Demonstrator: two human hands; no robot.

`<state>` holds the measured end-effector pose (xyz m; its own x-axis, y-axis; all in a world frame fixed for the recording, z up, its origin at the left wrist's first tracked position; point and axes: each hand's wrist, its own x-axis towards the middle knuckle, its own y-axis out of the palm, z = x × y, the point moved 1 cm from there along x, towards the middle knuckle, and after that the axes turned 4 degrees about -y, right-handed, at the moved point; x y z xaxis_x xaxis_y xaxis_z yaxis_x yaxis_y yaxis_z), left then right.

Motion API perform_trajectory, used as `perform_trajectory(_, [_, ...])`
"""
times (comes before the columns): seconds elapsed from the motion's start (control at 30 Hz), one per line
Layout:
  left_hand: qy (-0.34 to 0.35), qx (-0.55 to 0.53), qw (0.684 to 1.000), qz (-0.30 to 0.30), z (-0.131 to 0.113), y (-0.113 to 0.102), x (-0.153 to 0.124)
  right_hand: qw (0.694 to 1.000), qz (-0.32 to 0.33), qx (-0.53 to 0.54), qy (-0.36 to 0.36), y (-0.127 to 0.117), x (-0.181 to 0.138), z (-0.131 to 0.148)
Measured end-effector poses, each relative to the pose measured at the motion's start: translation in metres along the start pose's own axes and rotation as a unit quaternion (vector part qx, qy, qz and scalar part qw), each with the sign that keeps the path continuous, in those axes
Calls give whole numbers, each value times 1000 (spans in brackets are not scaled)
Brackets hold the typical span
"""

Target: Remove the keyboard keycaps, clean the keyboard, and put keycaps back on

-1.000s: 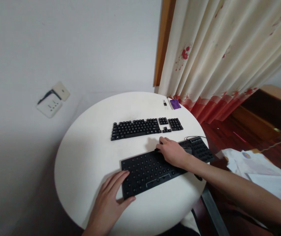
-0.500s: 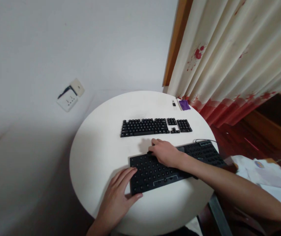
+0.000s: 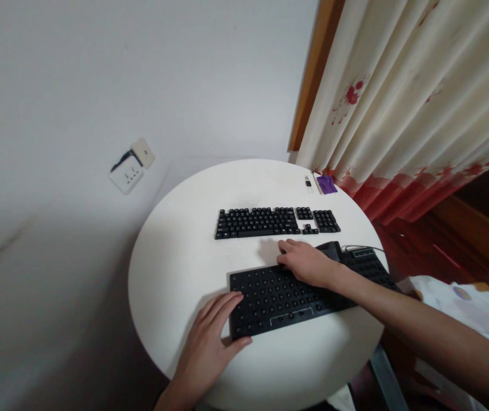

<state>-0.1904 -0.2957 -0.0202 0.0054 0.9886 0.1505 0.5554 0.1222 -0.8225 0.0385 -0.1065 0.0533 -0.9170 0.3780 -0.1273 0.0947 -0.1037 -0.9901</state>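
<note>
Keyboard base: A black board without its caps is lying aslant on the near half of a round white table (image 3: 171,279), its bare key posts facing up; this keyboard base (image 3: 261,299) is apparently reaching past the table's rim at its right end.
Left hand: The left hand (image 3: 207,339) is spreading wide around the base's left end, fingertips touching the side edge, thumb resting at the near corner.
Right hand: The right hand (image 3: 304,262) is curling over the base's far edge, fingers closing narrowly around a dark tool (image 3: 332,249), mostly hidden; its kind is impossible to tell.
Keycaps: Black keycaps (image 3: 256,222) are sitting in keyboard order just behind the base, well apart from the purple cloth (image 3: 326,184).
Cable: A thin cable (image 3: 362,247) is curving behind the base's right end.
Risks: The overhanging end could be tipping or sliding if the left hand's light hold were slipping under a push; a wide sweep of the right hand could be scattering the nearby rows; the cable could be snagging the tool.
</note>
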Motion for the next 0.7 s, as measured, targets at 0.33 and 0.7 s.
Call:
perform_trajectory(0.33, [-3, -1, 1000, -3, 0, 1, 1, 997, -43, 59, -41, -7, 36, 9])
perform_trajectory(0.7, [-1, 9, 1000, -8, 1, 1, 1, 998, 53, -26, 3, -3, 11, -5])
